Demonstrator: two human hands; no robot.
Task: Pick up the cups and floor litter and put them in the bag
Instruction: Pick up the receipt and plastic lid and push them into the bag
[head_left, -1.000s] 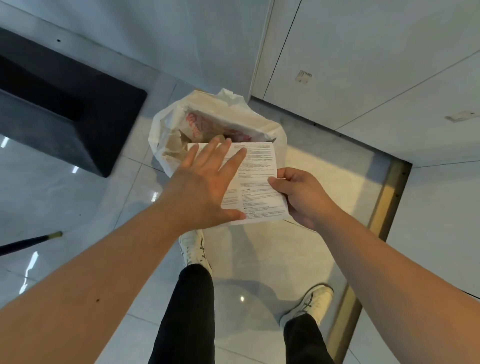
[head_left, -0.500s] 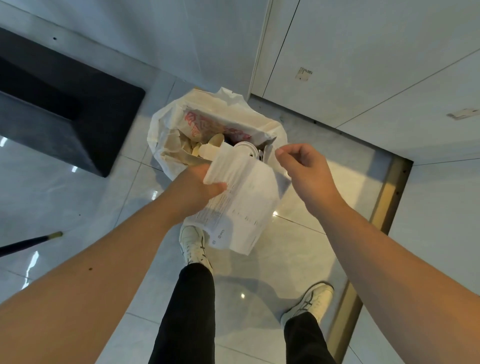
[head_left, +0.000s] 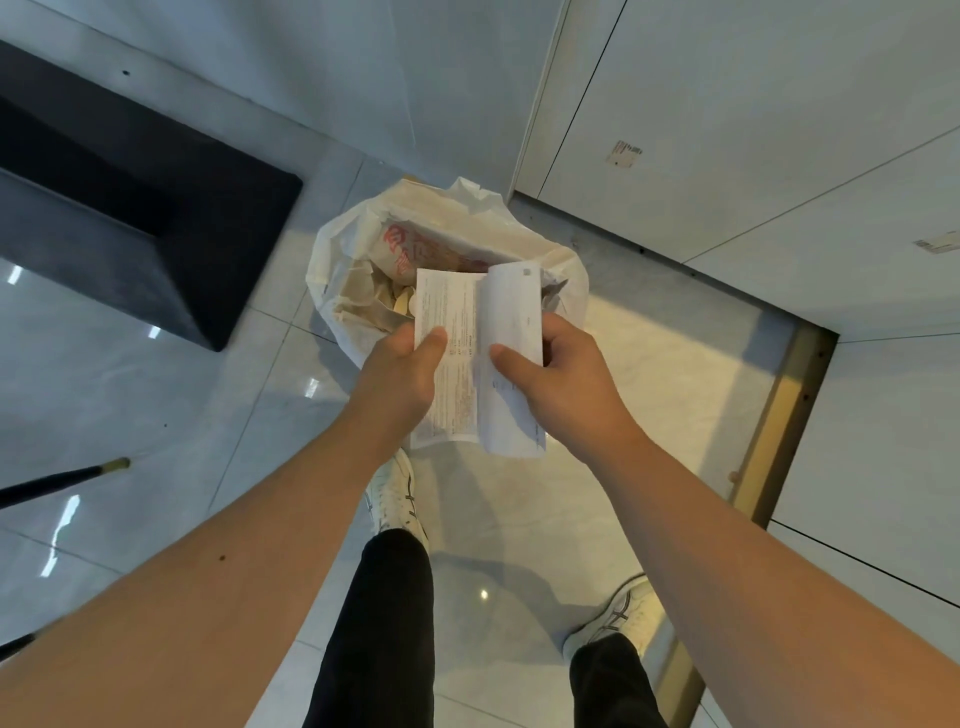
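2 hands, left hand (head_left: 402, 371) and right hand (head_left: 558, 371), both gripping folded paper (head_left: 475, 358), above open bag (head_left: 337, 260)

Floor (head_left: 649, 415): glossy pale tiles w/ light reflections, grout lines seen. Dark block-shaped base (head_left: 171, 234) set upper left on floor, against pale wall (head_left: 311, 67). White panel doors (head_left: 753, 130) at upper right; small printed sticker (head_left: 623, 154) noted on one panel, 2nd sticker (head_left: 937, 242) near right edge. Brass-coloured threshold strip (head_left: 779, 415) runs along the door line at right. Thin black rod w/ gold tip (head_left: 62, 480) seen at left edge, above floor. White sneakers (head_left: 397, 499) & black trousers (head_left: 379, 623) visible at bottom centre.
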